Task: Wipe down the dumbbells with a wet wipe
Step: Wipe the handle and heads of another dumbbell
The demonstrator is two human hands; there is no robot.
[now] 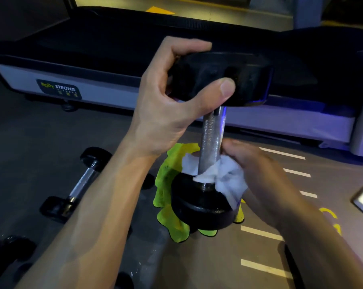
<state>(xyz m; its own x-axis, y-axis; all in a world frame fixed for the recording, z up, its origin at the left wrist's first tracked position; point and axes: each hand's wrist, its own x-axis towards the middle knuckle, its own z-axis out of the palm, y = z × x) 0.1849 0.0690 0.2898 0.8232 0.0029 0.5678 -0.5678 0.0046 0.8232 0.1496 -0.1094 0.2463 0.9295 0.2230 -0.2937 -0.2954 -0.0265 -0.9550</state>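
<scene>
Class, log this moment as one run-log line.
left hand: grips upright dumbbell top | right hand: presses wet wipe round handle base

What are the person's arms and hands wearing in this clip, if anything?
Nothing shows. The left hand and right hand are bare, with no gloves, rings, watch or wristband visible. Both forearms are uncovered as far as the frame's bottom edge, so no sleeve appears. The right hand is slightly blurred.

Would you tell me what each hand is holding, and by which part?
Left hand grips the upright dumbbell by its top head; right hand holds the wet wipe around the handle's base.
</scene>
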